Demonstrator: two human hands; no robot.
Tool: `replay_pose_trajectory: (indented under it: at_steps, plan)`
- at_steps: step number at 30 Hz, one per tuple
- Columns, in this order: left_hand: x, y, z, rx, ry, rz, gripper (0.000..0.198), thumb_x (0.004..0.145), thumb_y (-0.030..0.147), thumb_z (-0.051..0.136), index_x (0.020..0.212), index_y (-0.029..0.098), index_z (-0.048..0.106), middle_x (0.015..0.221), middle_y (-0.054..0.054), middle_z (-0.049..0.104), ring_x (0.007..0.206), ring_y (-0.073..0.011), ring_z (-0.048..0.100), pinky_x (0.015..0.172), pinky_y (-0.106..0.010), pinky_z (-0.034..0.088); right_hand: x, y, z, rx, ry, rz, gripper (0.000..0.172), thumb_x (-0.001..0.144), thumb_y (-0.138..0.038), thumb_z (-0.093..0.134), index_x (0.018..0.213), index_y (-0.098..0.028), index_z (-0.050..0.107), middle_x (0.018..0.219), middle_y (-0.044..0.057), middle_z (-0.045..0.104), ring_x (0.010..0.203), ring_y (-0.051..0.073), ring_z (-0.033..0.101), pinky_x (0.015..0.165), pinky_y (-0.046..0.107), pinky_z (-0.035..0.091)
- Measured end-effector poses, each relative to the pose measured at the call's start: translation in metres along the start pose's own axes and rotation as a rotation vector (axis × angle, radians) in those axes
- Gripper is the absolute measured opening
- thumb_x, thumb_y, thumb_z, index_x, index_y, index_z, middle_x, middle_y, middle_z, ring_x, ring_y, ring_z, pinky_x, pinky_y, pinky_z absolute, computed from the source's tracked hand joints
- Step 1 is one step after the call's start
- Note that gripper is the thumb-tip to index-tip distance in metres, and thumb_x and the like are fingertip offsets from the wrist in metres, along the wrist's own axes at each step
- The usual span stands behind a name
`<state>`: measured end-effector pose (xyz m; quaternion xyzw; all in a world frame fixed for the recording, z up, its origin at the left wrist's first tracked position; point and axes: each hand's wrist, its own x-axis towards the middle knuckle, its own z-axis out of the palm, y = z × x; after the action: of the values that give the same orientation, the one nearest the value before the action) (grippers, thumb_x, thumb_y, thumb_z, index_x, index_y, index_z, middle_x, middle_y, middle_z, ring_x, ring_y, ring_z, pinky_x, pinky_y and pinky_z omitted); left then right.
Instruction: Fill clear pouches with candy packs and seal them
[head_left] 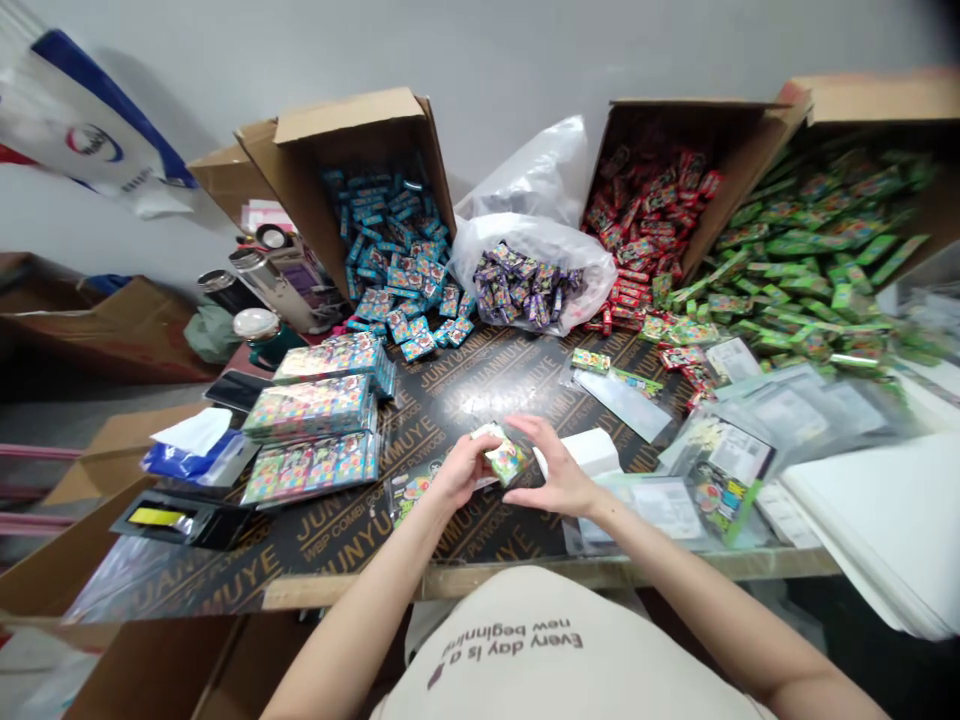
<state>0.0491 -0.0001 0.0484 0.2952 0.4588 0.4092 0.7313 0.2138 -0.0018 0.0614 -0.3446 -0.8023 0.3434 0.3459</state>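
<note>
Both my hands meet over the dark printed board (450, 390) near its front edge. My left hand (463, 470) and my right hand (556, 468) are closed together on a small colourful packet (505, 456), pinching it from either side. A white box (592, 450) lies just behind my right hand. Under my left wrist lies a clear bag with a printed card (409, 492). Stacks of filled display packs (313, 432) stand to the left of my hands.
At the back stand a carton of blue packets (390, 250), a plastic bag of purple packets (525, 280), a carton of red packets (649, 210) and a carton of green packets (810, 250). Clear bags (742, 440) and white sheets (877, 510) lie right. Bottles (277, 285) and a tape dispenser (180, 518) sit left.
</note>
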Motion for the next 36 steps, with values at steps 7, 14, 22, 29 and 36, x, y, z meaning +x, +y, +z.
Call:
replay_pose_trajectory:
  at_steps: [7, 14, 22, 29, 36]
  plan:
    - [-0.011, 0.011, -0.032, 0.560, -0.034, 0.165, 0.056, 0.066, 0.041, 0.062, 0.114, 0.015, 0.054, 0.099, -0.011, 0.062, 0.087, -0.0232, 0.058, 0.078, -0.036, 0.044, 0.001, 0.017, -0.010, -0.118, -0.081, -0.005, 0.075, 0.059, -0.030, 0.067, 0.127, -0.025, 0.037, 0.122, 0.008, 0.047, 0.111, 0.026, 0.043, 0.095, 0.040, 0.031]
    - [-0.018, -0.011, -0.077, 1.604, 0.054, 0.397, 0.102, 0.047, 0.029, 0.073, 0.136, 0.019, 0.024, 0.115, -0.012, 0.051, 0.110, -0.0309, 0.044, 0.100, -0.047, 0.022, -0.005, 0.056, 0.003, -0.382, -0.126, 0.088, 0.078, 0.055, -0.034, 0.070, 0.126, -0.024, 0.039, 0.118, 0.009, 0.052, 0.110, 0.029, 0.044, 0.098, 0.050, 0.015]
    - [-0.021, -0.006, -0.079, 1.482, -0.017, 0.484, 0.108, 0.050, 0.030, 0.072, 0.139, 0.015, 0.014, 0.119, -0.013, 0.048, 0.110, -0.0282, 0.044, 0.098, -0.042, 0.029, 0.002, 0.053, 0.000, -0.277, -0.065, 0.065, 0.086, 0.055, -0.038, 0.072, 0.130, -0.024, 0.033, 0.126, 0.011, 0.047, 0.116, 0.030, 0.042, 0.101, 0.051, 0.006]
    - [-0.026, 0.001, -0.068, 1.234, -0.045, 0.451, 0.107, 0.049, 0.027, 0.074, 0.139, 0.021, 0.017, 0.125, -0.011, 0.045, 0.110, -0.0278, 0.045, 0.096, -0.041, 0.034, 0.007, 0.044, -0.016, 0.042, -0.236, 0.076, 0.096, 0.051, -0.043, 0.077, 0.132, -0.026, 0.029, 0.129, 0.010, 0.044, 0.117, 0.027, 0.042, 0.102, 0.047, 0.017]
    - [-0.028, 0.013, -0.054, 0.997, -0.068, 0.442, 0.104, 0.052, 0.025, 0.075, 0.139, 0.018, 0.018, 0.117, -0.010, 0.052, 0.106, -0.0256, 0.050, 0.096, -0.039, 0.034, 0.018, 0.041, -0.039, 0.172, -0.186, 0.114, 0.101, 0.048, -0.037, 0.080, 0.133, -0.026, 0.026, 0.121, 0.008, 0.047, 0.112, 0.025, 0.045, 0.098, 0.041, 0.029]
